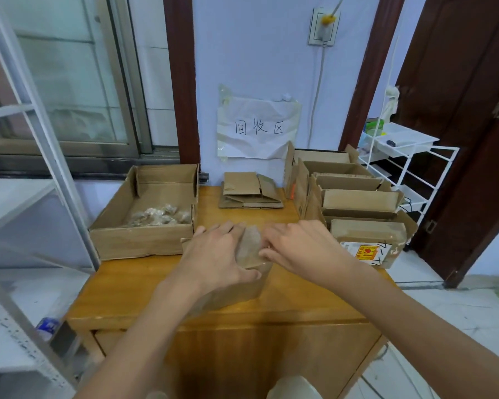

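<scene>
Hands meet on a small box (236, 295) that stands in the middle of the counter (133, 286), near its front edge. The left hand (213, 251) lies over the box top with its thumb hooked down the near face, clamping the box, probably so it does not slide. The right hand (297, 249) curls its fingers (268, 250) onto the edge of a pale flap (249, 246) raised between the two hands, apparently to pull it up and open or strip the box.

The surroundings suit a sorting job. An open carton (144, 240) to the left holds crumpled wads (162, 216), flattened cardboard (249, 192) is stacked at the back under a paper sign (257, 128), and a row of boxes (357, 200) waits on the right.

The hands cover most of the box top, so the right fingertips cannot be seen. Whether the pale piece is tape or cardboard is hard to tell. The wads are too blurred to identify.
</scene>
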`<move>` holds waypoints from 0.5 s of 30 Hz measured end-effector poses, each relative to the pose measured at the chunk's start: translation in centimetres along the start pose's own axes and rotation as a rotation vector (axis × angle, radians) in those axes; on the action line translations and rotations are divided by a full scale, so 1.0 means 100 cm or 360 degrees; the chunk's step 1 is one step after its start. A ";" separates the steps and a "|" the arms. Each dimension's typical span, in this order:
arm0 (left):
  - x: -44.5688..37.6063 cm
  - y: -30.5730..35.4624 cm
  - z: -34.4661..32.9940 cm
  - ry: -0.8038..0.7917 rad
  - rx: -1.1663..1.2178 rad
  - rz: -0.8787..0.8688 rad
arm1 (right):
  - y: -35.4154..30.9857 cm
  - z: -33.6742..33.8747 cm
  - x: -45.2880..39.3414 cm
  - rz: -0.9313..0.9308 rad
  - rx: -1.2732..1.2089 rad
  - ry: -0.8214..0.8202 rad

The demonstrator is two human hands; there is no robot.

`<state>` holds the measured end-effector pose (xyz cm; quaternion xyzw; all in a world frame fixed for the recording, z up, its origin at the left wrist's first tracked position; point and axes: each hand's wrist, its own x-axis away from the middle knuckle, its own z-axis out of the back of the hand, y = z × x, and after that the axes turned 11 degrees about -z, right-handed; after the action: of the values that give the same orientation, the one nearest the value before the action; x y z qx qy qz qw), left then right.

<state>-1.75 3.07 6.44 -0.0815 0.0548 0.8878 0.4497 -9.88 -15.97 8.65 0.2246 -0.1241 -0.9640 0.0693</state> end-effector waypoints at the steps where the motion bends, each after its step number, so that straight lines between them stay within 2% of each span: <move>1: -0.001 0.000 0.000 0.0003 -0.0002 0.0005 | -0.001 0.002 -0.005 0.0066 0.0083 -0.0041; 4: -0.005 -0.001 0.000 -0.0003 0.0027 0.0022 | -0.004 0.012 -0.018 0.0238 0.0263 -0.0052; 6: -0.004 -0.004 -0.002 0.0016 0.0060 0.0036 | -0.005 0.015 -0.025 0.0102 0.0159 -0.0166; 8: -0.001 -0.005 -0.005 0.0035 0.0094 0.0062 | -0.002 0.007 -0.024 -0.0226 -0.0255 -0.0365; 10: 0.000 -0.004 -0.005 0.0051 0.0106 0.0081 | -0.005 -0.007 -0.014 -0.0528 -0.0768 -0.0290; 11: -0.001 -0.003 -0.004 0.0051 0.0113 0.0084 | -0.007 -0.013 -0.007 -0.0600 -0.0870 -0.0227; 12: -0.002 -0.002 -0.003 0.0050 0.0120 0.0082 | -0.008 -0.016 -0.002 -0.0573 -0.0793 -0.0203; 15: -0.002 -0.003 -0.002 0.0040 0.0132 0.0066 | -0.007 -0.011 -0.001 -0.0222 -0.0325 -0.0277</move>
<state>-1.31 3.05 6.28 -0.0728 0.0988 0.8928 0.4334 -9.37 -15.49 7.51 0.1400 -0.0150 -0.9899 0.0137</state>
